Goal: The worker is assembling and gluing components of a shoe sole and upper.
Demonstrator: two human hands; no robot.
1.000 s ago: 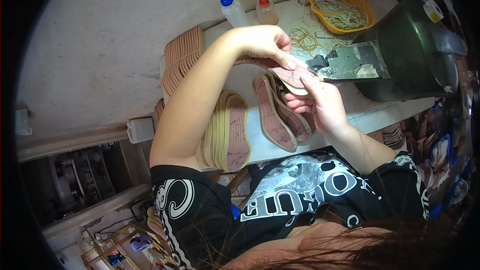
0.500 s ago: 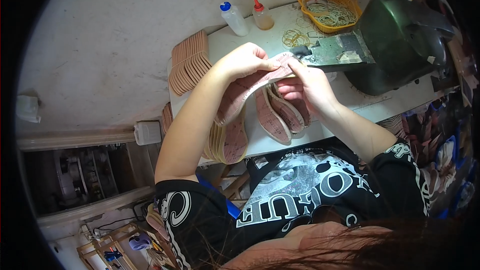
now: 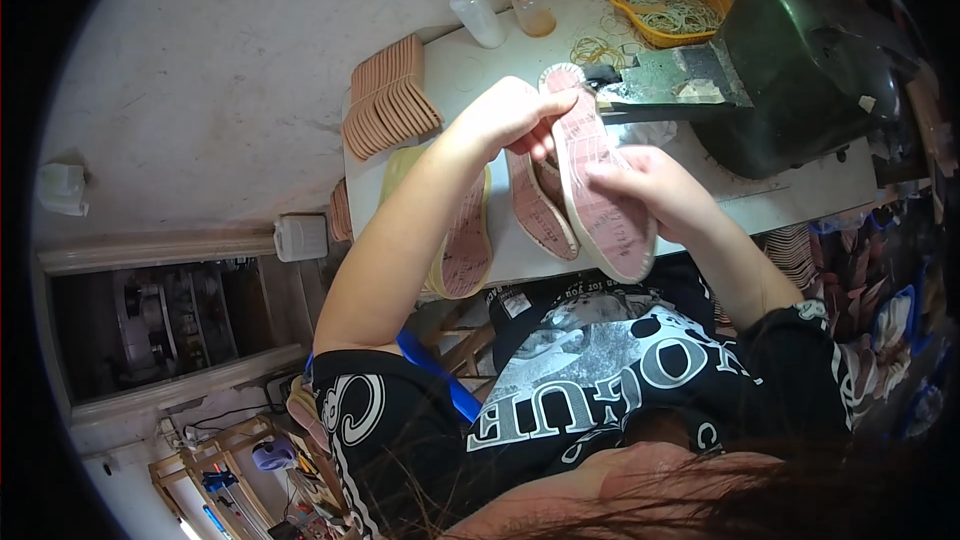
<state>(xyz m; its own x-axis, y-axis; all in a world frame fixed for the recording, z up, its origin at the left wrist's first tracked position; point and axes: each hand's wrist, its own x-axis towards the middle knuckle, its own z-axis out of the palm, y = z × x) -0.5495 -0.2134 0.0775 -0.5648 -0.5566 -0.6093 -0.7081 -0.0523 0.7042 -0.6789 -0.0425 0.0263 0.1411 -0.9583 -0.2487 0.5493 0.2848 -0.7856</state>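
Note:
Both hands hold a long pink insole [image 3: 612, 230] with a pale rim, its patterned pink face showing. My left hand [image 3: 515, 118] pinches it near its narrow far end, thumb on top. That end lies beside the black tip on the arm of a dark green machine [image 3: 800, 60]. Lower down, my right hand [image 3: 655, 185] grips the insole's right edge with its thumb across the face; its other fingers are mostly hidden behind. Under the held piece lie more pink insoles [image 3: 540, 212], partly covered. To their left, beside my left forearm, rests a stack of yellow-edged insoles [image 3: 465, 255].
Tan ribbed pieces [image 3: 385, 105] stand in a row at the white table's [image 3: 455, 75] left end. Along the back are a blue-capped bottle [image 3: 475, 15], a red-tipped bottle [image 3: 533, 12] and an orange basket [image 3: 665, 30] of rubber bands. Loose bands [image 3: 600, 53] lie before it.
The held insole has swung from slanting leftward to pointing down toward me, its face now in view. My right hand has moved down along it; my left stays near the far end.

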